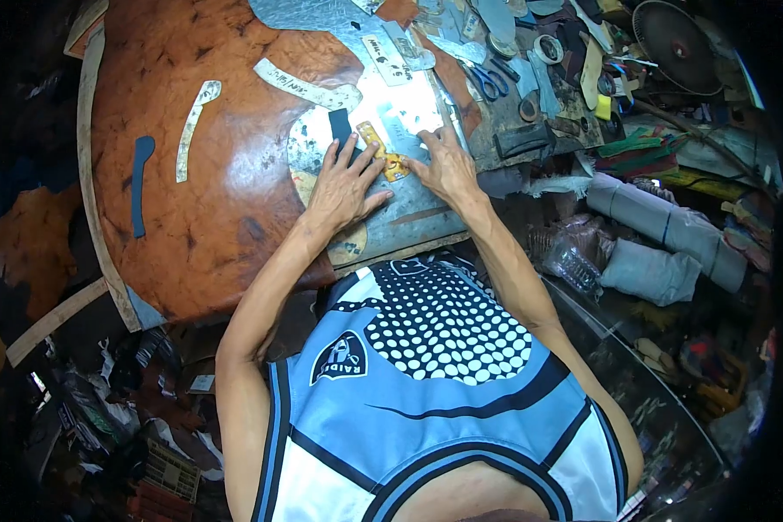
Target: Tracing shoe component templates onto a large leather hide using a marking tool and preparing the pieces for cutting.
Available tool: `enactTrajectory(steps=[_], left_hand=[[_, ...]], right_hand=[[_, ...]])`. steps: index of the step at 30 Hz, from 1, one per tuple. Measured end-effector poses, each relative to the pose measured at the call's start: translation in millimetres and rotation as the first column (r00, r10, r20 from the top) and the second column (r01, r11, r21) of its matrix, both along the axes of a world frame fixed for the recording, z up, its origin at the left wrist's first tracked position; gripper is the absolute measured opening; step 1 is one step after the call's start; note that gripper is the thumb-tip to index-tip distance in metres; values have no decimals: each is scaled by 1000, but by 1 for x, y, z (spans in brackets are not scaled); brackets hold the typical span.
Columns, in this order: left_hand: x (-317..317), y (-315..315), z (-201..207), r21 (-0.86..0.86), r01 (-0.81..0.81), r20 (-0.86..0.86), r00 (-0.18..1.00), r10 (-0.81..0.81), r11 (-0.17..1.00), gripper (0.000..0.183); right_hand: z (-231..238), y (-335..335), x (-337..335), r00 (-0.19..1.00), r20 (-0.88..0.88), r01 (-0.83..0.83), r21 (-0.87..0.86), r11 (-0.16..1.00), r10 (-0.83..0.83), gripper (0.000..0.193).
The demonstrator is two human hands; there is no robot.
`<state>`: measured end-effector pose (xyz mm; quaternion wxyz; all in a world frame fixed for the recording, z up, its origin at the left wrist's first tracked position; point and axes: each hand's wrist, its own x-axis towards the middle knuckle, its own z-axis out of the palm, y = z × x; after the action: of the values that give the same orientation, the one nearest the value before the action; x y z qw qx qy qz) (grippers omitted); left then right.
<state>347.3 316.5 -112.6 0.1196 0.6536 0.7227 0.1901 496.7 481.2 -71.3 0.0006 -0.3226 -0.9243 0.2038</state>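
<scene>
My left hand [344, 184] lies with fingers spread over a dark strip [339, 123] and the edge of a yellow patterned piece [371, 137]. Both pieces rest on a shiny, worn work plate [400, 204]. On the right side of the yellow piece, my right hand [449, 165] rests on the plate, thumb and fingers apart. Its thumb is close to the yellow piece's lower end. Glare and the fingers hide part of what lies between the hands. Farther off sits a pale curved template [300, 87] with handwriting on it.
A large brown leather hide [235, 200] covers the left of the table, bearing another pale curved template [191, 130] and a dark blue one [140, 187]. Blue-handled scissors [489, 84], tape rolls and scraps crowd the far right. A round fan [677, 45] stands beyond.
</scene>
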Motion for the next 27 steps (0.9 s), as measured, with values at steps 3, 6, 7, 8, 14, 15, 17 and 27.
enactTrajectory(steps=[3, 6, 7, 8, 14, 15, 17, 27], left_hand=[[1, 5, -6, 22, -7, 21, 1000, 6, 1000, 57], [2, 6, -8, 52, -14, 59, 998, 11, 999, 54], [2, 10, -7, 80, -26, 81, 997, 19, 996, 51], [2, 14, -6, 87, -24, 78, 997, 17, 996, 51], [-6, 20, 13, 221, -368, 447, 861, 241, 903, 38], [-8, 23, 16, 221, -395, 437, 858, 272, 892, 36], [-17, 25, 15, 267, -393, 332, 895, 299, 880, 35], [-57, -15, -20, 187, -576, 54, 815, 577, 796, 48]], right_hand=[[3, 6, -7, 999, 38, 24, -9, 1000, -23, 49], [-21, 21, -7, 995, -77, 66, -42, 997, -69, 38], [-26, 29, -6, 994, -81, 67, -35, 997, -70, 38], [-30, 38, -4, 969, -155, 139, -302, 943, -192, 34], [11, 38, -6, 826, -170, 136, -865, 482, -538, 12], [16, 39, -5, 824, -196, 127, -851, 509, -532, 17], [10, 50, -5, 817, -233, 106, -838, 535, -527, 23], [-25, 95, -19, 874, -473, 170, 82, 982, -112, 32]])
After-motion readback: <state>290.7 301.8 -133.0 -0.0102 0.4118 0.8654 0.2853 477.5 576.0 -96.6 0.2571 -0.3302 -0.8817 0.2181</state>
